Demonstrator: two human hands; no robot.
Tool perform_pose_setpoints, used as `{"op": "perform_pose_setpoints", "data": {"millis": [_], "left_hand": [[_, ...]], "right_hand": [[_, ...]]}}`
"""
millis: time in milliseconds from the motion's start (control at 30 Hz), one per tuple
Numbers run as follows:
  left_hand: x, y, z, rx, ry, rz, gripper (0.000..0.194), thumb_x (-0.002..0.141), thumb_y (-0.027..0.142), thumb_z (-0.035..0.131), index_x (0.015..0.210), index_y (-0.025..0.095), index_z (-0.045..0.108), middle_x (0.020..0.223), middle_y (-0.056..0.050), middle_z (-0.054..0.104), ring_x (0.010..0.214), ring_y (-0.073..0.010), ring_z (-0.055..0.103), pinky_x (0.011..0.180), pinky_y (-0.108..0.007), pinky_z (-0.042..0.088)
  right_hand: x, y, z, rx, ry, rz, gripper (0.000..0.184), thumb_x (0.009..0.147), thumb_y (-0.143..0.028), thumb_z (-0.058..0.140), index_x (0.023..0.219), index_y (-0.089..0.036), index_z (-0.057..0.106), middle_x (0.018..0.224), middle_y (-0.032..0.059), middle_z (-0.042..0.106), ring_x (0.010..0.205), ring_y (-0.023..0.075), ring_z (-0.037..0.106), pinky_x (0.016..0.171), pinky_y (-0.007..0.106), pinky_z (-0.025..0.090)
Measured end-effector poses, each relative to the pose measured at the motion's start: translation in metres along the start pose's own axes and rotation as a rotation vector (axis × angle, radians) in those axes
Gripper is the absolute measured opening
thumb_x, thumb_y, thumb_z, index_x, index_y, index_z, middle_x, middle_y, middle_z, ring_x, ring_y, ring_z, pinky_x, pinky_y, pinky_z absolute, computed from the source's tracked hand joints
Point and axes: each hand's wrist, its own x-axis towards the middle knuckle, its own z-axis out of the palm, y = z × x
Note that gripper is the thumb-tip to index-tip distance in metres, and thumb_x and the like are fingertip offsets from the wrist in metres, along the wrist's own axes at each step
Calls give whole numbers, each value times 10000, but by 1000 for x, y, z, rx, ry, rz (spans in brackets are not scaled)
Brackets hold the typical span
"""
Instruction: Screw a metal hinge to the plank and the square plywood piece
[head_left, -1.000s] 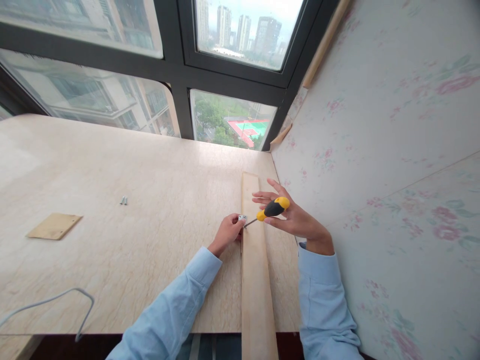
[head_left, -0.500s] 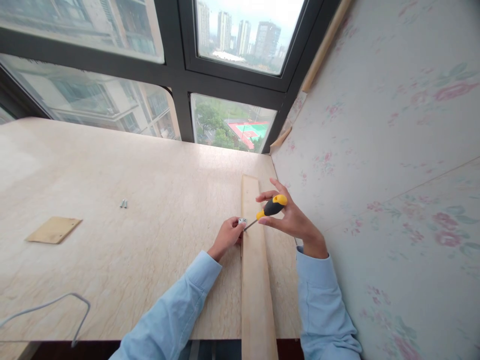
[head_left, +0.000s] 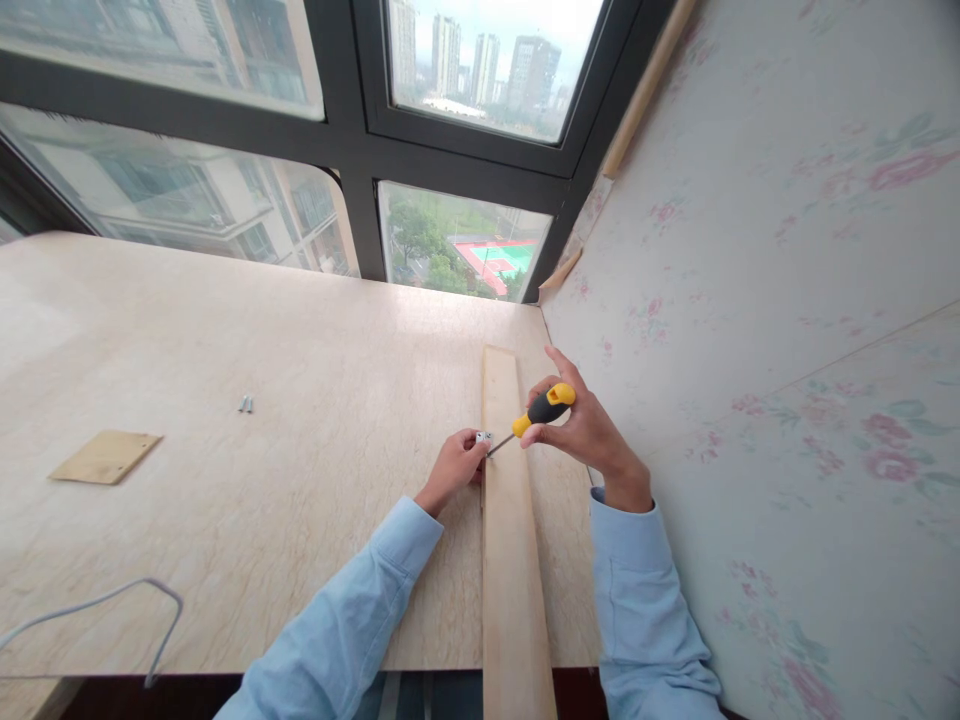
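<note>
A long pale wooden plank (head_left: pixel 513 560) lies on the marbled table (head_left: pixel 315 420), running away from me near the wall. My left hand (head_left: pixel 453 468) pinches a small metal bracket (head_left: pixel 484 438) against the plank's left edge. My right hand (head_left: pixel 581 428) is closed round a yellow and black screwdriver (head_left: pixel 541 409), whose tip points down and left at the bracket.
Two small screws (head_left: pixel 246 404) lie on the table to the left, and a thin square wooden piece (head_left: pixel 106 457) further left. A bent grey wire (head_left: pixel 112 600) hangs over the near edge. A flowered wall (head_left: pixel 750 330) closes the right side; windows stand behind.
My right hand's fingers, spread open under the screwdriver handle a second ago, have curled round it. The left hand and bracket stay put.
</note>
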Motion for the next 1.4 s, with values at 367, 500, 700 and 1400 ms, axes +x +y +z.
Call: {"op": "perform_pose_setpoints", "data": {"millis": [367,500,700,1400], "left_hand": [[1,-1,-1,43,11,7,211,801,327,573,909,146,571,809,-44,635,652,-155,638,489,-219,483],[-1,2,0,33,0,14,223,800,331,579,920,143,571,839,-57,645,681,-169,649,513,-240,507],[-1,2,0,36,5,6,216,802,328,576,923,148,570,845,-62,661,678,-169,652,515,-244,510],[2,-2,-1,61,30,5,283,774,375,617,947,152,587,831,-53,658,665,-152,636,486,-202,468]], "right_hand": [[-4,-9,-3,145,-161,7,952,788,-410,711,1517,-284,113,996,41,691,987,227,651,976,460,484],[1,-6,3,-50,15,40,1108,660,-439,812,1518,-285,127,947,26,666,922,237,641,970,470,478],[-12,-12,-5,210,-248,-106,1007,847,-359,645,1498,-338,-123,1347,97,506,1248,229,507,1031,476,438],[-9,-17,-8,146,-213,1,725,831,-415,655,1459,-294,313,1116,48,669,1016,215,650,961,429,504]]}}
